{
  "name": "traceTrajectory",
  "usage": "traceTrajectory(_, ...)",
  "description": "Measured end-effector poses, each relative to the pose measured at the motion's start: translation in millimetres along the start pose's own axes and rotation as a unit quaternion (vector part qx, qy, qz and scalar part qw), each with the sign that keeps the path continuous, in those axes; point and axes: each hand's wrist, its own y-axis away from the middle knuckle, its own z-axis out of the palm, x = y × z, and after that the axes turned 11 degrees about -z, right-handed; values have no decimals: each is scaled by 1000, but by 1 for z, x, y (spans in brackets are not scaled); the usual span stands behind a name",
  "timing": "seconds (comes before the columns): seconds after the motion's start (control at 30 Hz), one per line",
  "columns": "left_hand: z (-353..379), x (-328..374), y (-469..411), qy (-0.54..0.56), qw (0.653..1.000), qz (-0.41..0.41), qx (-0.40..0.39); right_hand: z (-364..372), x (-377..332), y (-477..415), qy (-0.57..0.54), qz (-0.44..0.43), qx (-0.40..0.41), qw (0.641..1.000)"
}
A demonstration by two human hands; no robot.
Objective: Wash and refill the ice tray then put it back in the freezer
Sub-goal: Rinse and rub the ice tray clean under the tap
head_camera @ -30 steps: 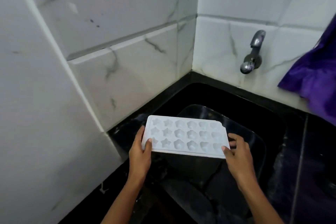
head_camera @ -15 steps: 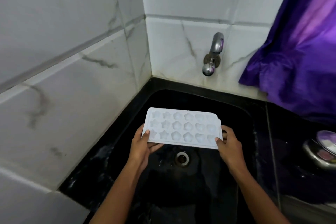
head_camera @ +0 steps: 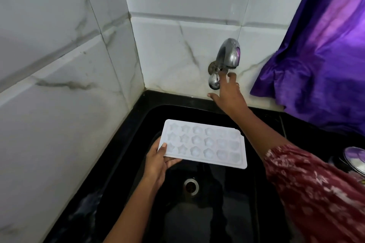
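A white ice tray (head_camera: pixel 205 143) with star and flower shaped cells hangs level over the black sink (head_camera: pixel 243 187). My left hand (head_camera: pixel 158 161) grips the tray's left end, thumb on top and fingers underneath. My right hand (head_camera: pixel 229 92) is stretched up to the wall, fingers spread and straight, its fingertips at the underside of the chrome tap (head_camera: pixel 227 59). No water runs from the tap. The tray's cells look empty.
The sink's drain (head_camera: pixel 191 186) lies below the tray. White marble tiles close in the left and back. A purple curtain (head_camera: pixel 324 61) hangs at the right, and a steel vessel (head_camera: pixel 355 161) sits on the black counter at the right edge.
My right hand has let go of the tray's right end and reached up to the tap. My left hand now holds the tray alone over the sink.
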Motion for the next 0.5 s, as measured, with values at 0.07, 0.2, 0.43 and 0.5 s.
traceTrajectory(0.07, 1, -2, -7, 1, 1000, -9, 0, 9, 3, -13, 20, -9, -5, 1000)
traceTrajectory(0.2, -1, -8, -21, 3, 1000, -27, 1, 25, 12, -27, 108, -46, 35, 992)
traceTrajectory(0.43, 6, -19, -34, 6, 999, -52, -8, 23, 22, -30, 165, -104, 31, 980)
traceTrajectory(0.5, 8, -21, -35, 3, 999, -53, -9, 21, 23, -30, 174, -111, 26, 978)
